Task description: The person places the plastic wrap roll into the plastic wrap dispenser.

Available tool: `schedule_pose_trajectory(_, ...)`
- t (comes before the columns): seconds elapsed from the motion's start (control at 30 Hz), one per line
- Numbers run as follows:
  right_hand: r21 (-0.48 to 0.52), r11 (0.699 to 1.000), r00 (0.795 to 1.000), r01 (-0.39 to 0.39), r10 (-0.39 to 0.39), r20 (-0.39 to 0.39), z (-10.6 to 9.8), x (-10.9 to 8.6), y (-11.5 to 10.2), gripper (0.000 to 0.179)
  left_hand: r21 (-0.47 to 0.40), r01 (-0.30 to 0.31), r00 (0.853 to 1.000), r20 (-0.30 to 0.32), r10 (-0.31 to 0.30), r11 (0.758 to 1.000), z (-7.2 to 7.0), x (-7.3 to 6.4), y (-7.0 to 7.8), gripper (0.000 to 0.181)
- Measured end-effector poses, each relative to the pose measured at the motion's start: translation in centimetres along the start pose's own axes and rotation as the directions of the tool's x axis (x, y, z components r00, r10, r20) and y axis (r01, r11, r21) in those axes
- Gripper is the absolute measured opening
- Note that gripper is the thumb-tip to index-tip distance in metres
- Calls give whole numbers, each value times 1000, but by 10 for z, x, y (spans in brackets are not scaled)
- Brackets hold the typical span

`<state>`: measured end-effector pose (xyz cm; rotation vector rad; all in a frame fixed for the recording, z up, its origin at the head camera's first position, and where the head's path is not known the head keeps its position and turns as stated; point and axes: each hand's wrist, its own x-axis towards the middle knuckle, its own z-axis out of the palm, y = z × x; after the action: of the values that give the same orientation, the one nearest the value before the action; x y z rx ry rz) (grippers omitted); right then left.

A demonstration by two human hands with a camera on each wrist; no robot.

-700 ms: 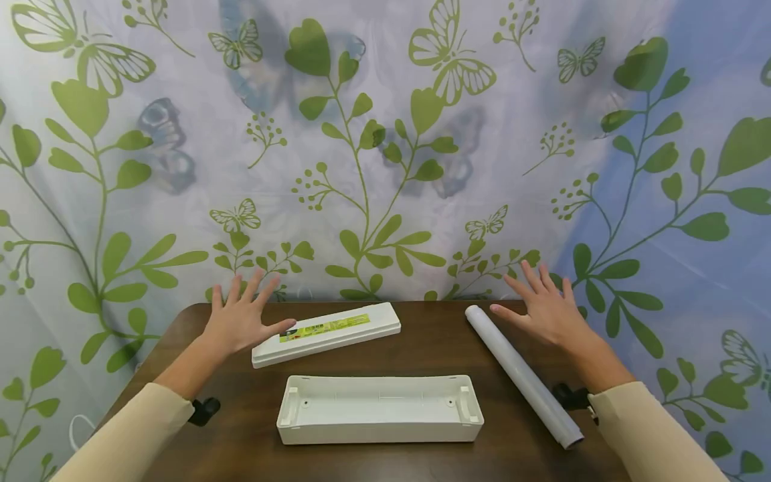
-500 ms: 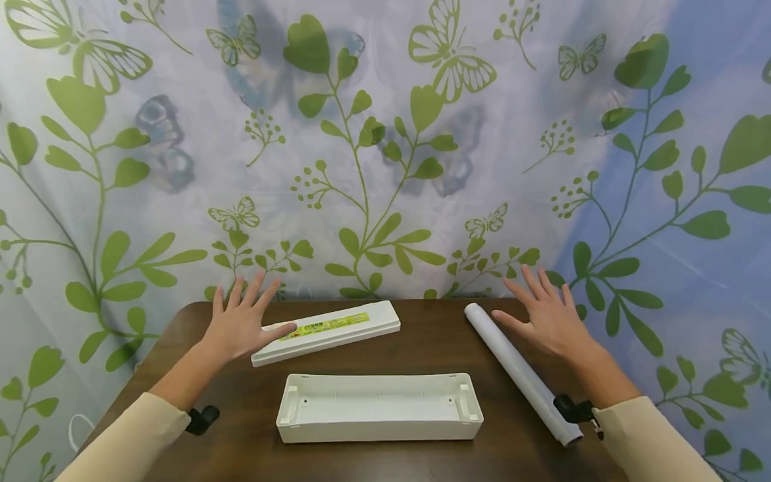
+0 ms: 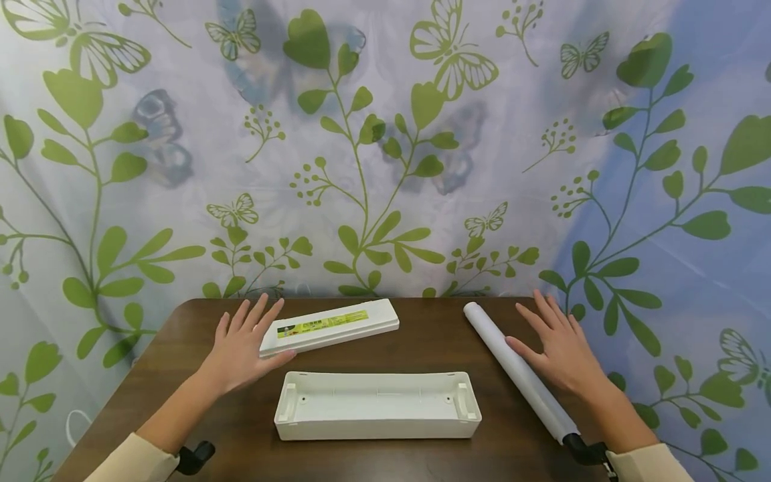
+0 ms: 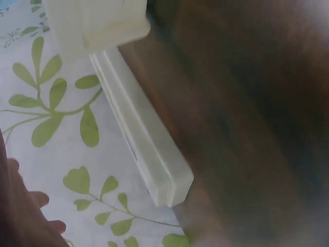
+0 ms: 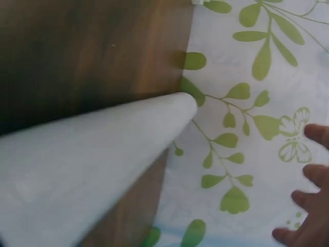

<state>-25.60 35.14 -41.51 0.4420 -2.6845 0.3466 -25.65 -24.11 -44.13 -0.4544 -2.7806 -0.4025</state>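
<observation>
My left hand [image 3: 237, 351] is spread with straight fingers at the left end of a long white lid [image 3: 328, 328], which bears a yellow-green label. On the other side my right hand [image 3: 560, 348], fingers also spread, hovers beside a whitish roll of film [image 3: 518, 371]. Neither hand holds anything. Between them, nearer to me, an open white rectangular box [image 3: 377, 428] lies on the table with its hollow side up. The left wrist view shows the lid [image 4: 141, 128] and part of the box [image 4: 97, 25]; the right wrist view shows the roll [image 5: 103, 159] close up.
A dark brown wooden table [image 3: 421, 462] bears all these things. Right behind it hangs a pale curtain [image 3: 385, 167] with green leaves and butterflies. Black wrist camera mounts [image 3: 195, 458] jut inward from both sleeves.
Both hands have come lower and back toward me, fingers still spread. My right hand has also shifted slightly right. The lid, box and roll stay in place on the table.
</observation>
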Motion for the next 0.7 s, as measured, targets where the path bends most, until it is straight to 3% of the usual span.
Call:
schedule_pose_trajectory(0.2, 92, 995, 998, 40, -36, -47, 10, -23, 5, 75, -65, -45, 999, -27, 43, 997, 12, -18, 10, 94)
schedule_pose_trajectory(0.4, 152, 988, 998, 15, -5, -66, 16, -40, 6, 73, -166, -72, 996, -55, 64, 983, 16, -32, 13, 90)
schedule_pose_trajectory(0.57, 197, 979, 998, -46, 54, -38, 17, -51, 5, 71, -246, -143, 989, -72, 128, 959, 23, -40, 12, 88)
schedule_pose_trajectory(0.7, 226, 972, 997, -63, 72, -32, 21, -57, 6, 69, -331, -158, 987, -44, 152, 930, 29, -47, 13, 87)
